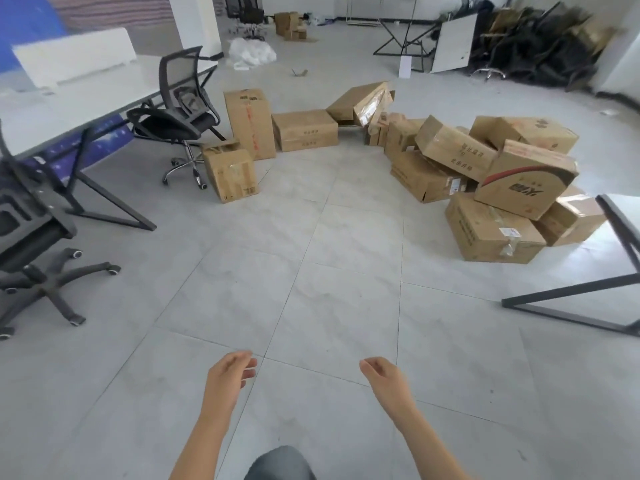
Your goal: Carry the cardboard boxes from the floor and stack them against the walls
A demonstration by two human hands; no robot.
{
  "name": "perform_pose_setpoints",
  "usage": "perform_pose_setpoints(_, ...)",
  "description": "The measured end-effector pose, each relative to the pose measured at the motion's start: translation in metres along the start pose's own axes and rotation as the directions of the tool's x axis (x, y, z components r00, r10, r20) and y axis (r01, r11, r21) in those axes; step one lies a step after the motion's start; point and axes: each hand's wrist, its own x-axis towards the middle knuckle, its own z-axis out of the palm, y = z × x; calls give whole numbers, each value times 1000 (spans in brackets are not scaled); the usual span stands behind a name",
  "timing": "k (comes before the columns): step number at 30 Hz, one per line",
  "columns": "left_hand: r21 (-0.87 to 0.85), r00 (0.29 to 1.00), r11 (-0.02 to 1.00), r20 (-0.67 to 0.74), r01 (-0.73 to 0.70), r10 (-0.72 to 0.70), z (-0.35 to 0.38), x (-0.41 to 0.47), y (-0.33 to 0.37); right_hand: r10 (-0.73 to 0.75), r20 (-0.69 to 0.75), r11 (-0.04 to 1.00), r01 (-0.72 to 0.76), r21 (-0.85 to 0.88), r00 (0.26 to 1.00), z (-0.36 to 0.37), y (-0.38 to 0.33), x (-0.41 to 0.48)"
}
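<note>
Many brown cardboard boxes point(457, 157) lie tumbled, creased.

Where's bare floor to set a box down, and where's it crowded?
Biggest bare patch: the floor between the boxes and the empty left hand and right hand, bordered by the near chair and table frame. Another behind the boxes, between plastic heap and white board. Crowded: the right pile, boxes overlapping, and the small box beside the mesh chair.

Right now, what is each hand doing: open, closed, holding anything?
Left hand: open, fingers loosely curled, holding nothing, out over the floor.
Right hand: open, fingers relaxed, holding nothing, well short of the cardboard boxes.
</note>
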Motion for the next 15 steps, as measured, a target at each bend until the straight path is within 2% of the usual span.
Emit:
perform_pose_setpoints(5, 36, 994, 996, 66, 80, -83, 54, 64, 17, 119, 31, 992, -118, -47, 992, -16, 2, 58)
perform_pose_setpoints(10, 58, 990, 996, 119, 64, -71, 120, 155, 64, 94, -80, 995, -95, -10, 992, -52, -38, 151)
perform_pose_setpoints(15, 51, 981, 999, 190, 13, -22, 198, 249, 143, 82, -203, 996, -76, 40, 976, -112, -102, 246)
